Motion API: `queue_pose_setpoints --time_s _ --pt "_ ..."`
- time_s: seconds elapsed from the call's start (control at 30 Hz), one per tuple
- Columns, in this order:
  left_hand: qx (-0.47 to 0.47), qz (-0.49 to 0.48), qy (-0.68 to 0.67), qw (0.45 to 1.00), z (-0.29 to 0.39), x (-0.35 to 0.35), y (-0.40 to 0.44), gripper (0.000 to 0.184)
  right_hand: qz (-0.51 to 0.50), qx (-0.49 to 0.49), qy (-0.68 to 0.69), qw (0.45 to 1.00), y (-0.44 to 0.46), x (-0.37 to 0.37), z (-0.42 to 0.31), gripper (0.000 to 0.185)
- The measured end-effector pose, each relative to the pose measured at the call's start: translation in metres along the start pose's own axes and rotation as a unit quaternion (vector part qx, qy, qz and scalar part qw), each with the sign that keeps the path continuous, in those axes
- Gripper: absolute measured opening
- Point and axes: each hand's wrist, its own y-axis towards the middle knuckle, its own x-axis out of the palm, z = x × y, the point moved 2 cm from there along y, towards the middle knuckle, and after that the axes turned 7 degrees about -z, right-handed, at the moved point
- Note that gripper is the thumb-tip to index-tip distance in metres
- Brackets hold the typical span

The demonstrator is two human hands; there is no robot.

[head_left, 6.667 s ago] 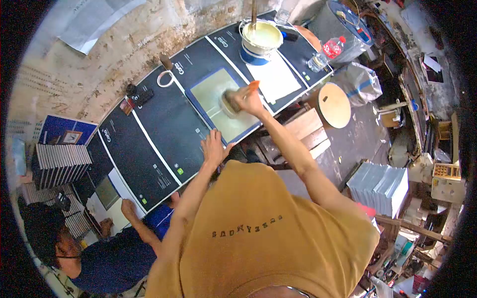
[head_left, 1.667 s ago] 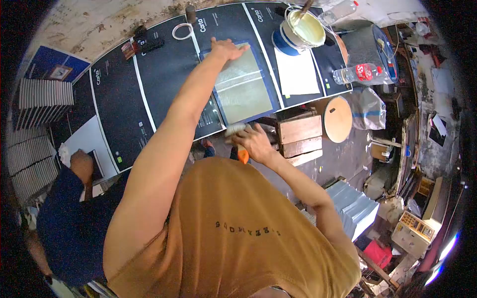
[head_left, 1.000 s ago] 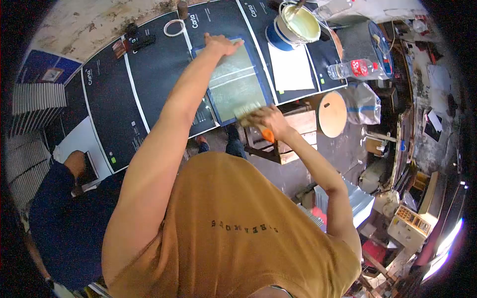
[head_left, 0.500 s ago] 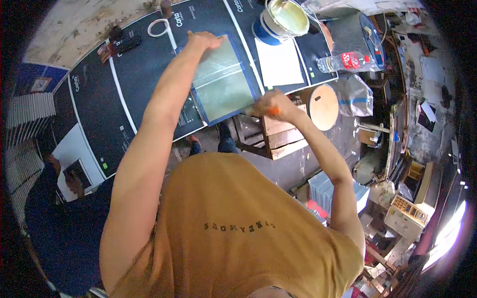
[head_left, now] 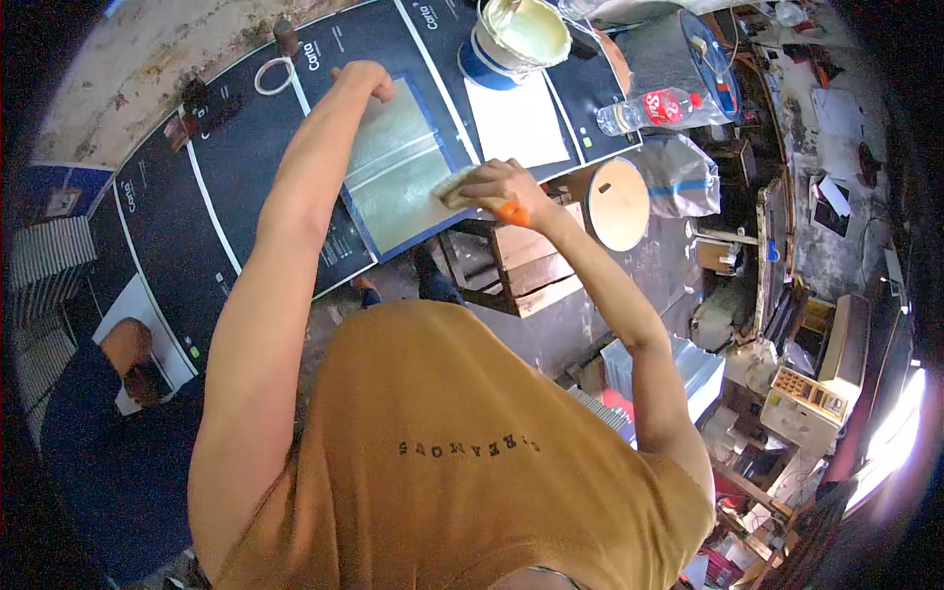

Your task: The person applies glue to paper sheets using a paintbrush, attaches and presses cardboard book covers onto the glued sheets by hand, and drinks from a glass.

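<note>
My right hand (head_left: 501, 189) is closed around a wide brush whose orange handle (head_left: 511, 210) sticks out toward my wrist. The pale bristles (head_left: 454, 189) touch the right side of a grey-green sheet (head_left: 398, 202) with a blue border and a lighter band across it. My left hand (head_left: 366, 79) rests at the sheet's far edge, fingers apart and partly hidden by the hand itself. Beyond the sheet, to the right, a bucket (head_left: 484, 69) smeared with cream-coloured paste stands near a white paper (head_left: 516, 123).
The dark printed table (head_left: 246, 147) carries a tape roll (head_left: 273, 76) and a plastic bottle (head_left: 649, 110). A round-topped stool (head_left: 617, 205) and a wooden stool (head_left: 531, 261) stand by its near edge. Another person's hand (head_left: 128, 344) is at the left, over a white sheet.
My right hand has moved left and away from me, bringing the brush from the sheet's near right corner onto its right side. The whole view has shifted slightly. The other person's hand has moved.
</note>
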Motion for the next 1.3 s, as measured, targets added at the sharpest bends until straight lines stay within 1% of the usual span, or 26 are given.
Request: queue_pose_setpoints --time_s 0.1,0.13,0.17,0.2,0.27,0.3,0.33,0.37,0.43,0.5,0.53,0.57,0.6,0.73,0.77,0.8,0.9,0.93,1.0,1.03,1.07,1.1,1.13,1.17,1.23,1.3 --pt "-0.023 -0.025 0.031 0.999 0.005 0.006 -0.004 0.065 -0.153 0.020 -0.014 0.988 -0.025 0.018 -0.001 0.024" --pt "-0.006 0.022 0.032 0.999 0.004 0.010 -0.004 0.064 -0.206 0.033 -0.018 0.978 -0.040 0.019 0.002 0.025" --pt "0.008 0.069 0.030 0.997 0.000 0.019 0.001 0.063 -0.108 -0.053 -0.004 0.993 -0.062 0.021 0.009 0.022" --pt "0.020 0.116 0.031 0.993 -0.007 0.030 0.003 0.062 -0.181 0.003 0.023 0.983 -0.072 -0.005 -0.004 0.016" --pt "0.034 0.277 -0.023 0.960 -0.016 0.054 -0.011 0.060 -0.111 0.066 0.127 0.983 -0.090 -0.031 0.007 0.017" --pt "0.039 0.358 -0.050 0.932 -0.019 0.069 -0.022 0.059 -0.013 0.074 0.215 0.974 -0.095 -0.035 0.020 0.017" --pt "0.056 0.450 -0.085 0.887 -0.023 0.092 -0.031 0.056 0.045 0.136 0.310 0.940 -0.097 -0.046 0.027 0.019" --pt "0.074 0.536 -0.116 0.833 -0.028 0.117 -0.045 0.052 0.182 0.186 0.348 0.901 -0.103 -0.036 0.045 0.020" --pt "0.017 0.531 -0.184 0.827 -0.023 0.159 -0.084 0.059 0.298 0.283 0.400 0.819 -0.086 -0.032 0.070 0.024" --pt "-0.035 0.490 -0.203 0.847 -0.018 0.198 -0.110 0.064 0.394 0.310 0.410 0.762 -0.041 -0.036 0.067 0.022" --pt "-0.045 0.469 -0.216 0.855 -0.013 0.212 -0.120 0.066 0.383 0.286 0.390 0.787 -0.024 -0.014 0.085 0.024" --pt "-0.054 0.448 -0.231 0.862 -0.008 0.224 -0.129 0.068 0.396 0.218 0.433 0.780 0.004 0.000 0.089 0.023" --pt "-0.057 0.429 -0.229 0.872 0.000 0.235 -0.135 0.070 0.417 0.191 0.424 0.781 0.035 0.005 0.076 0.021" --pt "-0.085 0.352 -0.199 0.910 0.032 0.259 -0.146 0.077 0.293 0.144 0.409 0.852 0.140 0.049 0.039 0.022" --pt "-0.094 0.332 -0.187 0.920 0.039 0.261 -0.146 0.078 0.299 0.136 0.343 0.880 0.152 0.036 0.010 0.038" --pt "-0.108 0.312 -0.208 0.921 0.043 0.256 -0.150 0.081 0.319 0.077 0.336 0.883 0.169 0.051 0.002 0.036" --pt "-0.128 0.261 -0.215 0.932 0.048 0.250 -0.146 0.083 0.233 0.144 0.351 0.895 0.168 0.056 0.003 0.035" --pt "-0.131 0.257 -0.216 0.933 0.050 0.248 -0.146 0.083 0.262 0.088 0.288 0.917 0.159 0.055 0.026 0.033" --pt "-0.139 0.248 -0.219 0.933 0.048 0.247 -0.145 0.085 0.232 0.136 0.219 0.938 0.129 0.049 0.077 0.031" --pt "-0.132 0.261 -0.216 0.932 0.044 0.250 -0.143 0.085 0.220 0.157 0.305 0.913 0.111 0.033 0.094 0.029" --pt "-0.126 0.271 -0.216 0.929 0.042 0.257 -0.139 0.085 0.277 0.117 0.232 0.925 0.100 0.046 0.130 0.026" --pt "-0.121 0.285 -0.219 0.925 0.041 0.260 -0.137 0.086 0.253 0.150 0.235 0.926 0.084 0.019 0.134 0.025" --pt "-0.122 0.286 -0.226 0.923 0.039 0.260 -0.138 0.085 0.215 0.220 0.303 0.902 0.077 -0.013 0.123 0.026" --pt "-0.121 0.288 -0.232 0.921 0.038 0.258 -0.138 0.085 0.209 0.187 0.263 0.923 0.080 -0.024 0.121 0.026" --pt "-0.118 0.297 -0.249 0.914 0.038 0.258 -0.140 0.081 0.182 0.041 0.334 0.924 0.108 -0.033 0.091 0.024" --pt "-0.112 0.306 -0.272 0.906 0.043 0.259 -0.142 0.075 0.170 -0.156 0.216 0.949 0.153 -0.020 0.056 0.022"
